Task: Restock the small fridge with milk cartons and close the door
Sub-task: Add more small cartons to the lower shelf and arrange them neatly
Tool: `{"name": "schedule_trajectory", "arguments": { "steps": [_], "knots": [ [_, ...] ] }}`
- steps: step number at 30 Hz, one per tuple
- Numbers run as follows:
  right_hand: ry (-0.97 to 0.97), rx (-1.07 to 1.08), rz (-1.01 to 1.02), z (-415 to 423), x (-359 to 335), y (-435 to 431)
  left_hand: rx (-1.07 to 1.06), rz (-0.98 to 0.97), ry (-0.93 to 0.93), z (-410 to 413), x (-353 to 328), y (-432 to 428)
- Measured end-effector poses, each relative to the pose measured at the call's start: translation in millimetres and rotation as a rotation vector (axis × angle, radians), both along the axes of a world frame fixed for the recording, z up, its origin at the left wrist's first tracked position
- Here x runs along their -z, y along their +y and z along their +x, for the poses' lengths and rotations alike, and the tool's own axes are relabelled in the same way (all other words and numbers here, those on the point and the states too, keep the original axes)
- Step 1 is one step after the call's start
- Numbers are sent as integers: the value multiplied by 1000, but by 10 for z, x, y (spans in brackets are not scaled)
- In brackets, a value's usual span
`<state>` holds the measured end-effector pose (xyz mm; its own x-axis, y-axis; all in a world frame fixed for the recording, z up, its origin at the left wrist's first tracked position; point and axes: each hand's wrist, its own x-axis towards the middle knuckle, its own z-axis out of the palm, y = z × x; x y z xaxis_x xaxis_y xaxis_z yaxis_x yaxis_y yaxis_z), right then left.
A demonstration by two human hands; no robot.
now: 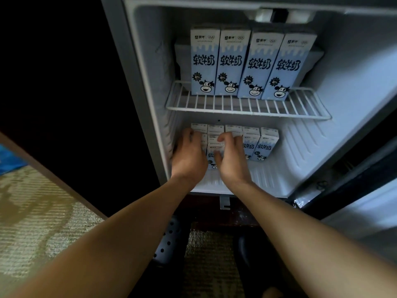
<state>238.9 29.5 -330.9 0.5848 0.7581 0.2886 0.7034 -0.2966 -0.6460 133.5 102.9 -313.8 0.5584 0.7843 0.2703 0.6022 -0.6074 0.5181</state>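
Milk carton (215, 152) gripped by right hand (231, 161); left hand (189, 157) curled beside it, hold unclear.

Dim interior. Patterned beige carpet (32, 222) occupies the lower left, bordered by a diagonal brown wooden edge (53, 178); an unlit dark panel (64, 82) rises above.

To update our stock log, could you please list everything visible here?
upper cartons: four in front, more behind, pale blue and white, wire shelf
lower cartons: several, partly hidden, same colours, fridge floor
wire shelf: one, white, mid-fridge
fridge: one, white inside, door open at right
carpet: patterned beige, left floor
shoe: one, dark, perforated, below fridge
left hand: one, on leftmost lower cartons, grip unclear
right hand: one, fingers curled over a lower carton
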Motion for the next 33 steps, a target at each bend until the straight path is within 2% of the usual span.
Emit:
{"name": "schedule_trajectory", "arguments": {
  "steps": [3, 6, 10, 20, 26, 33],
  "knots": [
    [-59, -24, -87, -4, -102, -85, 5, 5, 38, -35, -62, -49],
    [-114, -54, -250, -8, -286, -228, 15, 5, 180, -149, -187, -147],
    [-208, -118, -395, -37, -688, -494, 162, 42, 309, -388, -451, -355],
    [-242, -182, -469, -400, -2155, -1604, 387, 258, 427, -815, -1729, -1073],
    [-270, -117, -441, -814, -2833, -2734, 534, 314, 365, -1034, -2359, -1910],
    [-241, 39, -414, -1083, -3195, -4344, 788, 291, 214, -1014, -2854, -3153]
  ]
}}
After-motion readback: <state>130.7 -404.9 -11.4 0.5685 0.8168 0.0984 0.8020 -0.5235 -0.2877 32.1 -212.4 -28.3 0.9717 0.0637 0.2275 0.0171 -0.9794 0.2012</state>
